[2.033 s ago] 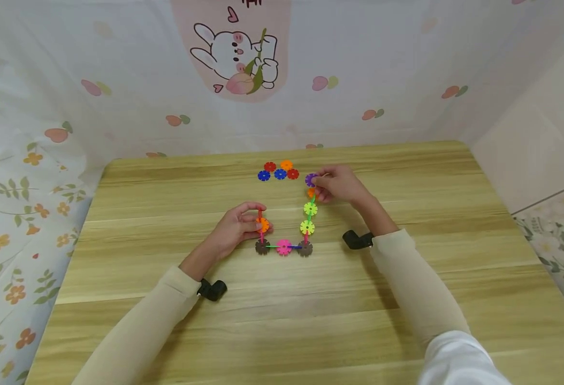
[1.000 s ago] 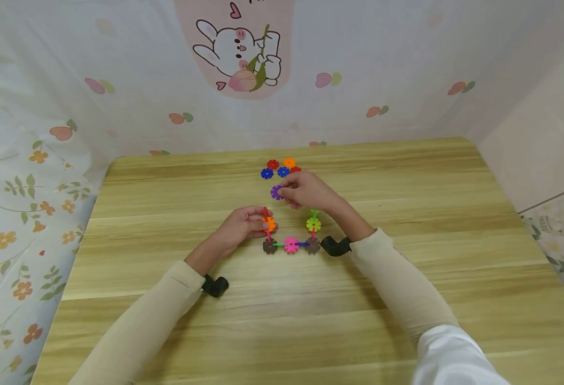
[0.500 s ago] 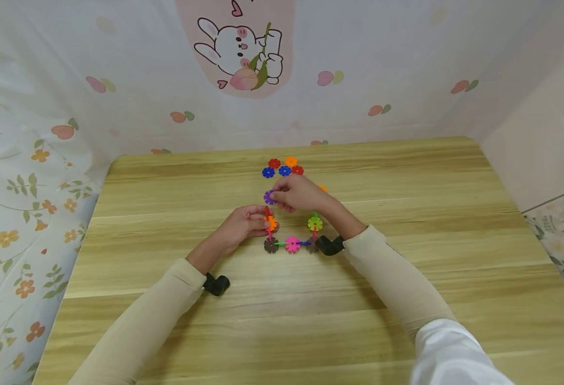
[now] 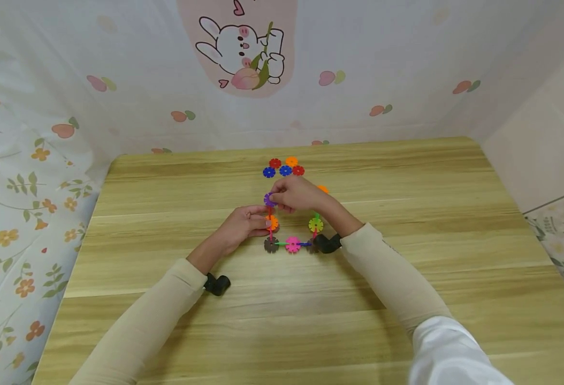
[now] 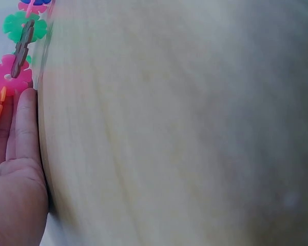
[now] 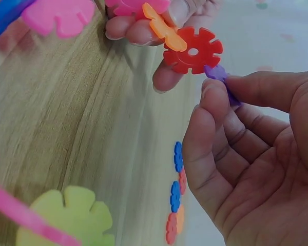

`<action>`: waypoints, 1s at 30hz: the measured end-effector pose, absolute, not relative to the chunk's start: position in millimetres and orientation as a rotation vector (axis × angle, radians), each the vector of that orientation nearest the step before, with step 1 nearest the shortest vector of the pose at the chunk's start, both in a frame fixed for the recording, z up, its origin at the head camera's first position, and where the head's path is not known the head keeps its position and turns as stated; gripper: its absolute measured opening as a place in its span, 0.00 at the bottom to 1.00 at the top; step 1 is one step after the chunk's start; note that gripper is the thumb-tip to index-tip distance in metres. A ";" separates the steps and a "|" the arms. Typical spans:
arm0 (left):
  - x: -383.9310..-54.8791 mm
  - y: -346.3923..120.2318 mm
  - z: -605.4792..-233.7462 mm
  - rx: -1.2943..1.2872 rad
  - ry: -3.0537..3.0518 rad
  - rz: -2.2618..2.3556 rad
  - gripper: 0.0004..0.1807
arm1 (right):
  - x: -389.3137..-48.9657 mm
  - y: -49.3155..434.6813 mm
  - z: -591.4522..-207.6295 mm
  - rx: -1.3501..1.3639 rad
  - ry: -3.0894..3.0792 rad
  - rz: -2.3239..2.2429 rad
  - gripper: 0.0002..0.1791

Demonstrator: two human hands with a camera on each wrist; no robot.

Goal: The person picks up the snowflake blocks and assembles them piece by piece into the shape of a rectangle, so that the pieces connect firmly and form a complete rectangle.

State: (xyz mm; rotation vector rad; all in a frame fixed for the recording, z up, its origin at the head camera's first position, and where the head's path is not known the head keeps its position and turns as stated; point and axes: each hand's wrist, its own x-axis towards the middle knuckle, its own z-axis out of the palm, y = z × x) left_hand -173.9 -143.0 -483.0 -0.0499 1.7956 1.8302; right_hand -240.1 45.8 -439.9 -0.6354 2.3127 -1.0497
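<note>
My right hand [image 4: 298, 193] pinches a purple notched building disc [image 4: 269, 199] between thumb and forefinger. In the right wrist view, that purple disc meets the edge of a red disc [image 6: 197, 57]; whether their slots interlock I cannot tell. My left hand [image 4: 234, 231] holds the chain's left side by an orange disc [image 4: 274, 223], thumb across it. Below it come a dark brown disc [image 4: 271, 245] and a bottom row with a pink disc [image 4: 292, 245]. On the right side stands a yellow-green disc [image 4: 315, 224]; my right forearm partly hides that side, with another orange disc [image 4: 322, 189] showing beyond.
Loose discs lie behind the hands on the wooden table [image 4: 282, 321]: a red disc [image 4: 275, 163], an orange disc [image 4: 291, 161], a blue disc [image 4: 269, 172] and others. A patterned curtain [image 4: 142, 80] hangs at the table's back edge.
My right hand has carried the purple disc from above the chain's right side leftward and down to the red disc on the left side. The left hand has kept its hold.
</note>
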 end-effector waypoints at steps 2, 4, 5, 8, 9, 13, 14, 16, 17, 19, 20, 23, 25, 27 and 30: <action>-174.1 -142.7 -484.0 -0.054 1.804 1.826 0.26 | -241.7 45.3 -441.3 -0.648 2.313 -1.042 0.11; -174.4 -142.3 -484.6 -0.058 1.810 1.824 0.26 | -242.7 44.5 -442.8 -0.659 2.307 -1.038 0.11; -174.5 -142.2 -484.6 -0.062 1.812 1.825 0.26 | -243.2 44.1 -443.4 -0.667 2.304 -1.037 0.11; -174.6 -141.5 -484.7 -0.074 1.815 1.834 0.26 | -243.8 42.9 -444.5 -0.690 2.301 -1.032 0.12; -174.6 -141.3 -484.6 -0.077 1.815 1.839 0.26 | -243.4 42.6 -443.9 -0.692 2.304 -1.030 0.12; -174.2 -140.5 -484.9 -0.094 1.801 1.871 0.26 | -241.3 40.9 -441.7 -0.694 2.329 -1.006 0.12; -174.1 -140.5 -485.1 -0.097 1.797 1.880 0.27 | -240.6 40.3 -441.0 -0.692 2.338 -0.995 0.12; -173.7 -140.5 -485.5 -0.098 1.791 1.895 0.27 | -239.1 38.7 -439.2 -0.690 2.355 -0.971 0.13; -173.6 -140.6 -485.5 -0.096 1.791 1.899 0.28 | -238.3 37.9 -438.7 -0.687 2.362 -0.960 0.13; -173.3 -141.0 -485.5 -0.088 1.793 1.904 0.28 | -237.4 36.1 -438.1 -0.679 2.374 -0.940 0.13; -173.1 -140.8 -485.4 -0.088 1.795 1.907 0.29 | -237.1 35.3 -438.3 -0.673 2.380 -0.934 0.13; -172.8 -140.2 -485.4 -0.087 1.804 1.908 0.29 | -236.6 33.8 -439.1 -0.648 2.386 -0.925 0.13; -172.8 -139.5 -485.8 -0.089 1.809 1.911 0.29 | -236.9 33.2 -440.3 -0.642 2.384 -0.915 0.13; -172.9 -139.4 -486.9 -0.086 1.815 1.907 0.28 | -237.1 32.8 -441.3 -0.642 2.379 -0.908 0.14; -173.1 -140.1 -488.2 -0.083 1.817 1.905 0.28 | -237.7 32.3 -444.0 -0.647 2.366 -0.901 0.14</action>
